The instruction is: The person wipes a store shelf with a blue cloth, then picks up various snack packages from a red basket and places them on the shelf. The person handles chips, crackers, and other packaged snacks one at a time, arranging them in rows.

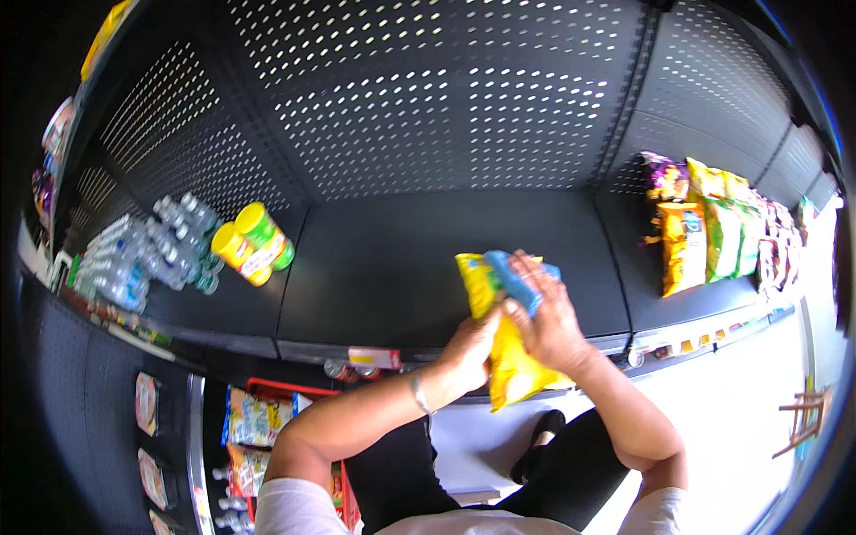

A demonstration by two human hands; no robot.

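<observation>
A yellow snack bag is held upright in front of the black metal shelf, over its front edge. My left hand grips the bag's left side around its middle. My right hand presses a folded blue cloth against the upper part of the bag. The right palm and thumb lie on the bag's right side. Both hands are slightly blurred, and the bag's lower end hangs below them.
Plastic bottles and yellow-green snack canisters stand at left on the shelf. Snack bags stand in rows at right. Below left is a red basket with packets. A wooden stool is at far right.
</observation>
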